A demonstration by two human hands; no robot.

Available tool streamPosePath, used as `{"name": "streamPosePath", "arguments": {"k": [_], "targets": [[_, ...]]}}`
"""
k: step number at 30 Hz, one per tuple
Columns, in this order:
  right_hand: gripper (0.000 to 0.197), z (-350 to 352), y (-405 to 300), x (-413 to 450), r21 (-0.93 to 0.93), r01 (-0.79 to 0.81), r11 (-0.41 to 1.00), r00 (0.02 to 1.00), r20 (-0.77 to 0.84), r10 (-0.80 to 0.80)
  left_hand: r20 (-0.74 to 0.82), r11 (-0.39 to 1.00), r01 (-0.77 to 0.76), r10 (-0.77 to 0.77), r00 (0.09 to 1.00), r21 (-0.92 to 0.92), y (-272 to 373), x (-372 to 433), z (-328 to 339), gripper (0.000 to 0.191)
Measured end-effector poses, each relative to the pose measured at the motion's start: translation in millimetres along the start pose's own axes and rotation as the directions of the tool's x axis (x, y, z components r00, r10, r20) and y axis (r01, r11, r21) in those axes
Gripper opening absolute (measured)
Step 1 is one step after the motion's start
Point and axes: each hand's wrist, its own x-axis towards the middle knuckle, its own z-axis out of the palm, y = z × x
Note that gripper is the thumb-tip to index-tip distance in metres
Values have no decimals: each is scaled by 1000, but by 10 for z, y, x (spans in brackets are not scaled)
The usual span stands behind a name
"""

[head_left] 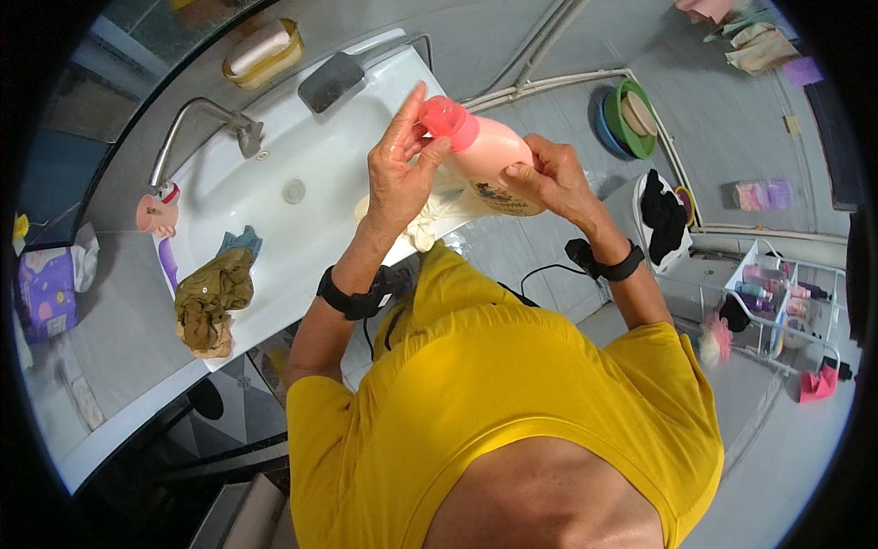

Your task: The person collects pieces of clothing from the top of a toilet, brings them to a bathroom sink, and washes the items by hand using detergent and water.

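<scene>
A pink plastic bottle (pixel 495 147) is held tilted above the sink's right end, with printing on its side. My right hand (pixel 555 178) grips the bottle's body near its base, thumb on top. At the other end, my left hand (pixel 403 168) has its thumb at the neck and its fingers about the translucent pink cap (pixel 442 115). Beneath the bottle, a pale yellow cloth (pixel 420 230) lies at the edge of the white sink (pixel 322 161), partly hidden by my hands.
A metal faucet (pixel 199 110) arches over the sink's left side. Olive clothing (pixel 216 291) and a pink cup (pixel 156 214) rest on the sink's left rim. A soap dish (pixel 264 55) stands behind. To the right are nested basins (pixel 627 117), a toilet with black cloth (pixel 662 216) and a wire rack (pixel 775 302).
</scene>
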Motion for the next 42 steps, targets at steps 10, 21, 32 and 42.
{"name": "streamPosePath", "arguments": {"k": [10,21,32,42], "targets": [[31,-51,343,1183,305,130,944,989,-104,-102,-101,777,380,-384,918,502,-647,-530,-578,34],[25,766,1178,2343,478,0,878,998,-52,29,-135,632,427,-457,879,647,-869,-957,-449,34],[43,658,1402,2323,130,191,973,980,-81,-182,-39,342,275,-561,827,899,-892,-805,-117,56],[68,1220,1158,306,-539,357,763,934,196,-299,-212,657,511,-482,850,554,-1402,-748,-343,13]]}}
